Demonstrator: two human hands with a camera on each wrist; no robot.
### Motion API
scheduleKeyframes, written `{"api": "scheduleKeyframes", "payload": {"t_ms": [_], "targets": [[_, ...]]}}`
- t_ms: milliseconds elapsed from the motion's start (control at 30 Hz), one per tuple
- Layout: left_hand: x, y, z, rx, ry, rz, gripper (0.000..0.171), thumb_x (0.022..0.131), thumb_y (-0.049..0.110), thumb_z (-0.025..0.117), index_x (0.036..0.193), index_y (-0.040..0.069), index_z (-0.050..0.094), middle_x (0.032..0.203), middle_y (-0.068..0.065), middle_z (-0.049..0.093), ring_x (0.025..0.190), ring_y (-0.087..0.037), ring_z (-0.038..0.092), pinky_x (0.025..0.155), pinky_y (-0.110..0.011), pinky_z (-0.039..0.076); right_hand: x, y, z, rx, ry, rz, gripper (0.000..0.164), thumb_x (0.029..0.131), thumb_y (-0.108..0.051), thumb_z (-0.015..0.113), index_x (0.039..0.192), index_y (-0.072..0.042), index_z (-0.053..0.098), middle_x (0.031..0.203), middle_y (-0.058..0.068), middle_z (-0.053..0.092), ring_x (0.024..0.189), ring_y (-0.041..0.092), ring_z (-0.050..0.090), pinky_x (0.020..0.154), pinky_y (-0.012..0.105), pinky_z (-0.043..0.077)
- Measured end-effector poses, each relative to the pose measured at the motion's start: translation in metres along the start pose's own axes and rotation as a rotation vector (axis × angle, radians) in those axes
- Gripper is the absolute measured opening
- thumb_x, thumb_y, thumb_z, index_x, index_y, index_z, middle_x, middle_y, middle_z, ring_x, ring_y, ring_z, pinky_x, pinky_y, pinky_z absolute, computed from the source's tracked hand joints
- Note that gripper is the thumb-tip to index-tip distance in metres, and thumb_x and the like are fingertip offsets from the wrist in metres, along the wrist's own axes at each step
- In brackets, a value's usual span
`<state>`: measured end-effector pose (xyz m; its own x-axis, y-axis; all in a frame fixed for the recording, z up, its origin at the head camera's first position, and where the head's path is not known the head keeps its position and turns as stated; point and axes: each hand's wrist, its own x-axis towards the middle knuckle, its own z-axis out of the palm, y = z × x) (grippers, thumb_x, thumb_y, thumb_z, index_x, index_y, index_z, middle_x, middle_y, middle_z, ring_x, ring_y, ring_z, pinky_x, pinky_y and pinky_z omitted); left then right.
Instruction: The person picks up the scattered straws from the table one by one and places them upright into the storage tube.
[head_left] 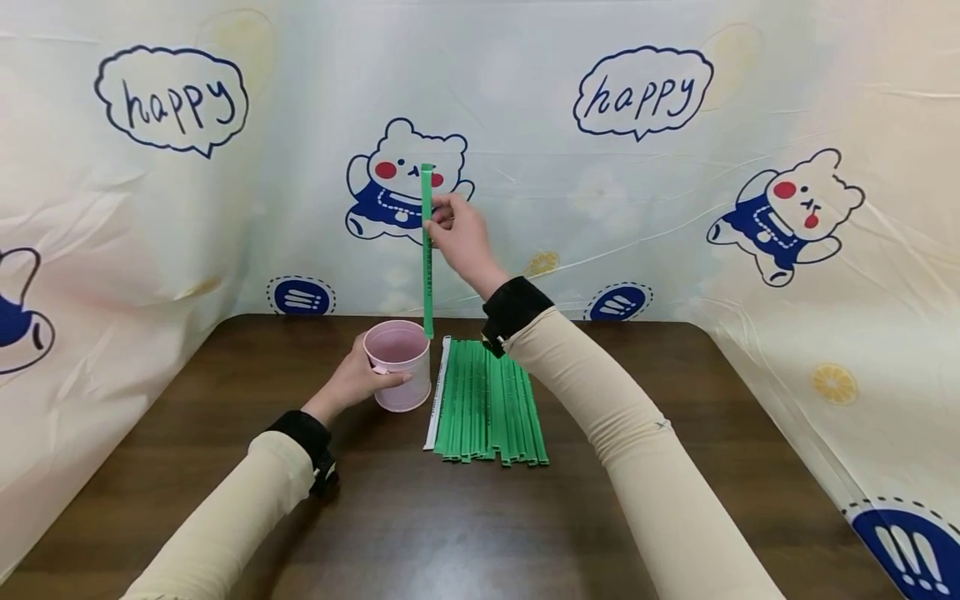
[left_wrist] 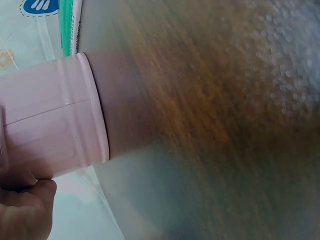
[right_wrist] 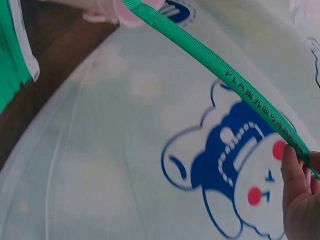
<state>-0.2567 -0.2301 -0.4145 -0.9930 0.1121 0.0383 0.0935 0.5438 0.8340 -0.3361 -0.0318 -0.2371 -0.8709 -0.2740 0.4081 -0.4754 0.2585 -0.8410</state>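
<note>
My right hand (head_left: 461, 237) pinches a green paper-wrapped straw (head_left: 427, 279) near its upper part and holds it upright. The straw's lower end overlaps the right rim of a pink cup (head_left: 401, 396) in the head view. Printed lettering runs along the wrapper in the right wrist view, where the fingers (right_wrist: 296, 187) grip one end. My left hand (head_left: 358, 379) holds the cup from its left side, thumb across the front. In the left wrist view the cup (left_wrist: 55, 110) shows a smooth side with a raised band near its base.
Many green wrapped straws (head_left: 491, 408) lie side by side right of the cup, with a white strip (head_left: 438, 396) along their left edge. Everything rests on a dark brown table (head_left: 465, 533). A printed curtain (head_left: 540, 183) hangs behind its back edge.
</note>
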Motion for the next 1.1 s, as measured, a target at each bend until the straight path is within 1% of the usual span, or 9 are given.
{"api": "scheduleKeyframes", "payload": {"t_ms": [100,267,467,533,633,867,1100], "targets": [[0.001,-0.001,-0.001,0.002,0.000,-0.005,0.101,0.087,0.026,0.082,0.156,-0.002,0.013,0.153,-0.030,0.035,0.139,-0.046,0.042,0.117,-0.065,0.038,-0.004,0.006,0.013,-0.002,-0.022,-0.010,0.034,0.101,-0.002,0.060,0.134,0.004,0.055,0.111,0.020,0.062,0.091,0.020,0.059,0.083,0.030,0.060],[0.002,-0.002,0.001,0.007,-0.005,-0.024,0.103,0.088,0.027,0.082,0.156,-0.002,0.011,0.153,-0.030,0.035,0.140,-0.046,0.042,0.117,-0.065,0.039,-0.015,0.024,0.031,-0.002,-0.050,0.016,0.035,0.101,-0.003,0.059,0.135,0.004,0.054,0.113,0.022,0.063,0.097,0.025,0.062,0.081,0.026,0.058],[0.002,-0.003,0.001,0.010,-0.001,-0.006,0.101,0.088,0.025,0.081,0.156,-0.004,0.012,0.152,-0.031,0.036,0.138,-0.047,0.043,0.116,-0.064,0.040,-0.028,0.042,0.049,-0.026,-0.076,0.061,0.034,0.101,-0.004,0.060,0.134,0.003,0.055,0.115,0.022,0.065,0.101,0.029,0.063,0.080,0.024,0.054],[0.003,-0.003,0.002,0.001,0.004,0.003,0.100,0.087,0.023,0.081,0.155,-0.003,0.013,0.151,-0.031,0.036,0.138,-0.046,0.043,0.116,-0.064,0.040,-0.031,0.047,0.053,-0.032,-0.073,0.063,0.034,0.101,-0.004,0.060,0.134,0.003,0.055,0.115,0.022,0.066,0.102,0.031,0.064,0.081,0.025,0.053],[0.004,-0.003,0.002,-0.002,0.011,0.016,0.099,0.087,0.021,0.081,0.155,-0.004,0.014,0.151,-0.031,0.037,0.137,-0.046,0.044,0.116,-0.064,0.041,-0.035,0.054,0.057,-0.026,-0.073,0.071,0.034,0.101,-0.004,0.060,0.134,0.003,0.055,0.115,0.023,0.065,0.104,0.033,0.064,0.084,0.028,0.054],[0.003,-0.001,0.001,0.011,0.020,0.042,0.099,0.086,0.019,0.081,0.154,-0.008,0.014,0.148,-0.033,0.040,0.135,-0.046,0.046,0.115,-0.062,0.041,-0.043,0.074,0.064,-0.045,-0.085,0.107,0.035,0.102,-0.004,0.059,0.135,0.003,0.054,0.116,0.024,0.064,0.108,0.034,0.065,0.090,0.033,0.055],[0.002,0.000,0.001,0.011,0.023,0.042,0.099,0.086,0.018,0.081,0.154,-0.009,0.014,0.148,-0.034,0.040,0.135,-0.046,0.046,0.115,-0.062,0.042,-0.049,0.082,0.066,-0.017,-0.121,0.126,0.037,0.102,-0.003,0.058,0.138,0.003,0.052,0.119,0.025,0.063,0.113,0.036,0.065,0.092,0.034,0.057]]}}
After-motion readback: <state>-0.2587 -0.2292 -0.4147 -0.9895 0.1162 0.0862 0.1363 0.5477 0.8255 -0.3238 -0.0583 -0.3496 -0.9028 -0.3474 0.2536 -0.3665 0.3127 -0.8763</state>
